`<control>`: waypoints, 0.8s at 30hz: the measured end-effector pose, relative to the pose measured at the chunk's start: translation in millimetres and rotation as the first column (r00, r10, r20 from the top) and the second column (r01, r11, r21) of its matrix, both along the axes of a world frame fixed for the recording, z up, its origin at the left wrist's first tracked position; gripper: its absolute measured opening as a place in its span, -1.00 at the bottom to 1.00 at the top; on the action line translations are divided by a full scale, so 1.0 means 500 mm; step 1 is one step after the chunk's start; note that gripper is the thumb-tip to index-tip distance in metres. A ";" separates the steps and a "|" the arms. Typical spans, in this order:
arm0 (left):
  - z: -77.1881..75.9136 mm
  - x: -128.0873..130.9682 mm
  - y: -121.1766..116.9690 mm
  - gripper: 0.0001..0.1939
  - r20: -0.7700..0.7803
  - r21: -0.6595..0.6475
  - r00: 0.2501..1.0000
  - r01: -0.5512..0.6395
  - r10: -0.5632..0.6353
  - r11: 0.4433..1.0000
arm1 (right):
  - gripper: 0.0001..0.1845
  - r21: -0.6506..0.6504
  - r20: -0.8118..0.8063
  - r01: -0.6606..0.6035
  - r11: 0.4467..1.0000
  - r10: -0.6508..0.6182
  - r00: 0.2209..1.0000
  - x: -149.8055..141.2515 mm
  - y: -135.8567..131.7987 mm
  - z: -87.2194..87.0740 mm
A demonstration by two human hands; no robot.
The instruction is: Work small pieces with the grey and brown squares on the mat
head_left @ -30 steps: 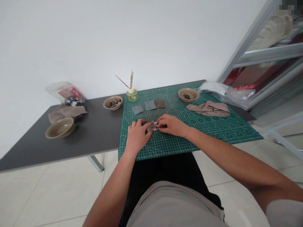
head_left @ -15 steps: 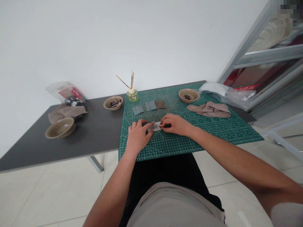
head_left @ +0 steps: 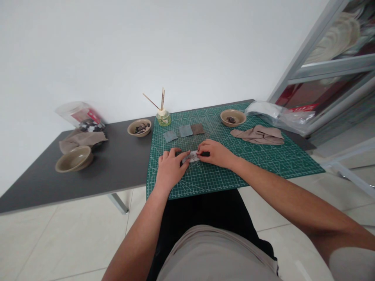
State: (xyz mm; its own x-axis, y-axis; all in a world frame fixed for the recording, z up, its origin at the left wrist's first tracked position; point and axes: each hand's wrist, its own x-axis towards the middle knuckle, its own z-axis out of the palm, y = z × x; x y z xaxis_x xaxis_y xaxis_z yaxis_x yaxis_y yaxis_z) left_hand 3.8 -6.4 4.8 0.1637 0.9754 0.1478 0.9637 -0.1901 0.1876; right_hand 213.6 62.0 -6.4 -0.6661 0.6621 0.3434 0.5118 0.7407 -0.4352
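Observation:
On the green cutting mat [head_left: 263, 160], my left hand [head_left: 170, 168] and my right hand [head_left: 215, 153] meet over a small pale grey-white piece [head_left: 193, 157]. Both hands pinch its ends with curled fingers and press it to the mat. A dark item [head_left: 206, 154] shows under my right fingertips; what it is I cannot make out. Three small square patches [head_left: 184, 132], two grey and one brown, lie in a row just beyond the hands.
A reed diffuser [head_left: 163, 115] stands at the mat's far edge. Bowls with dark bits [head_left: 140, 127] [head_left: 233, 117] sit either side; another bowl [head_left: 74, 158] is at left. Beige cloths [head_left: 259, 134] [head_left: 80, 139], a clear jar [head_left: 82, 116] and a plastic bag [head_left: 275, 112] lie around.
My right hand has slid slightly to the right, so more of the pale piece shows between the hands. My left hand has hardly moved.

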 end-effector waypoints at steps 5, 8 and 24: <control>-0.001 -0.001 0.000 -0.61 0.003 0.004 1.000 0.001 -0.001 1.000 | -0.95 -0.023 -0.013 -0.108 0.994 0.107 0.994 0.000 -0.004 -0.006; -0.002 -0.001 0.000 -0.61 -0.002 0.011 1.000 0.004 -0.004 1.000 | -0.93 -0.016 -0.019 -0.058 0.998 0.058 0.998 -0.004 -0.002 -0.008; 0.002 0.002 -0.002 -0.60 -0.004 -0.007 1.000 0.003 -0.003 1.000 | -0.98 0.015 -0.020 -0.049 0.999 0.049 0.999 -0.007 -0.002 -0.012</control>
